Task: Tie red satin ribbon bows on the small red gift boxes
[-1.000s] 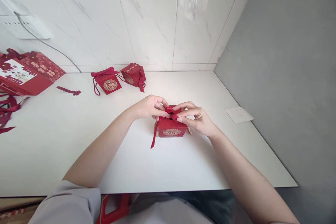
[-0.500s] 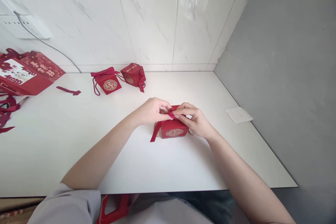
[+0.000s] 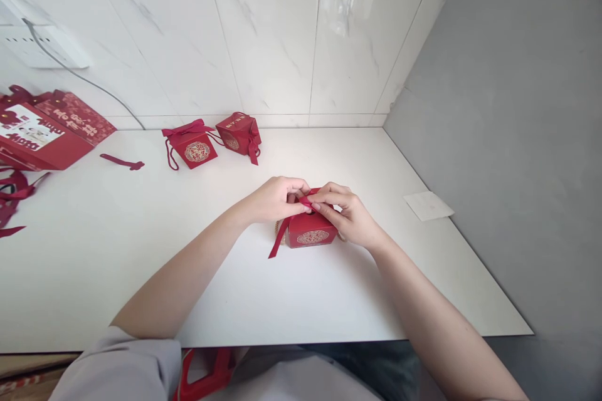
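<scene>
A small red gift box with a gold round emblem on its front sits on the white table, between my hands. Over its top, my left hand pinches a red ribbon, one end of which hangs down past the box's left side. My right hand is closed on the same ribbon from the other side, its thumb and forefinger meeting the left fingers at the knot. Part of the ribbon is hidden by the fingers. Beige cord shows at both lower sides of the box.
Two red boxes with ribbon bows, one and another, stand near the tiled wall. Flat red cartons, loose ribbons and a dark red strip lie left. A white card is at the right edge, beside a grey wall.
My fingers have shifted the ribbon slightly on the box top, and its hanging end sits a little lower. The box has stayed in place.
</scene>
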Available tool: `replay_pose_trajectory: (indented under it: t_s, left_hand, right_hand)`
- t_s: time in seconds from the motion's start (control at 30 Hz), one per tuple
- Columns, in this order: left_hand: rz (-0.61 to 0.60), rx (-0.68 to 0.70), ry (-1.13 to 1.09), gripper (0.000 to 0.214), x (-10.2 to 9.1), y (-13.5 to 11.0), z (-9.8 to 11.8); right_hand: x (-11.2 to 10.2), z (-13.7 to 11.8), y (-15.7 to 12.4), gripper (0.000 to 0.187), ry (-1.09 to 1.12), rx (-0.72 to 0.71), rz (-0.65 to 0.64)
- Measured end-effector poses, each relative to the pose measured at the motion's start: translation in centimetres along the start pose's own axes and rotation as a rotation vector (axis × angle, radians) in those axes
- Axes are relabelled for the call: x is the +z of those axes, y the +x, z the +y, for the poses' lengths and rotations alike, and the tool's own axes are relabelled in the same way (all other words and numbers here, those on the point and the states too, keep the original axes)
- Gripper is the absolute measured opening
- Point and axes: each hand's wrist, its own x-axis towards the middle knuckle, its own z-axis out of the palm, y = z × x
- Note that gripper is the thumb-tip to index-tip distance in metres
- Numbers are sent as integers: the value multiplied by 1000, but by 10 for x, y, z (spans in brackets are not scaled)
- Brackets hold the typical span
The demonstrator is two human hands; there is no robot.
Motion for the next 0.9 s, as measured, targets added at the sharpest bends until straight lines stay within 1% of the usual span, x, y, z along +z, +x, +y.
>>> replay_pose_trajectory:
  t_s: [0.1,0.17,0.27,0.37,0.47,0.57,0.73,0.8,0.9]
  left_hand:
    - [-22,43,82,11,-1,-2,2]
    - [-53,59,100,12,-2,-2,4]
    - [-31,39,135,23,-1,-2,4]
    - [-6,26,145,32,1,1,1]
    - [-15,24,94,35,0,3,-3]
    - [-14,-10,27,42,-2,4,-5]
    - [-16,-25,-36,42,-5,3,-2]
    - [-17,-27,-41,42,-5,3,-1]
    - [-23,-32,-35,44,-5,3,-1]
  right_hand:
    - [1,1,0,23,-18,8,3]
    - [2,0,-1,20,-16,18,20]
    - [4,-2,-1,12,-37,48,67]
    - [5,-6,-1,3,-4,122,118]
    - [3,-10,-1,12,59,199,117]
    - [-2,-14,-1,16,85,230,59]
    - [-10,-18,-2,13,64,242,-5]
    - [-10,-18,-2,13,64,238,-2]
    - [-8,-15,-2,15,24,219,43]
